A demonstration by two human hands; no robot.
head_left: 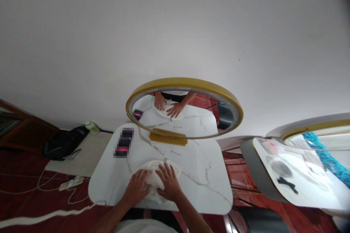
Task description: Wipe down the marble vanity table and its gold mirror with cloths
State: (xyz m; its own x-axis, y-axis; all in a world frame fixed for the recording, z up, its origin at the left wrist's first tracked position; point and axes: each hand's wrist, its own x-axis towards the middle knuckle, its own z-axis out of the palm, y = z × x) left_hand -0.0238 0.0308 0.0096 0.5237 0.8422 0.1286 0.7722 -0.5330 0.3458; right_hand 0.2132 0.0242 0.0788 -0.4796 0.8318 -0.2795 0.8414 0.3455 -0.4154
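A white cloth [154, 180] lies bunched on the white marbled tabletop [197, 185], near the front edge. My left hand [139, 185] rests on its left side with the fingers stretched out. On the right side of the cloth lies my right hand [168, 182], palm down and fingers spread. Neither hand is wrapped round the fabric. Behind them stands an oval mirror [184, 80] with a gold frame, which reflects both hands and the cloth. To the left of the cloth is a dark, pixelated rectangular thing [124, 142] with a pink band.
A second white table [306, 189] with a mirror, a fan-like round thing and a black item stands right. Below it is a black seat [262, 220]. Left on the red floor are a black bag [64, 143], a bottle [92, 127] and a power strip [71, 182] with cables.
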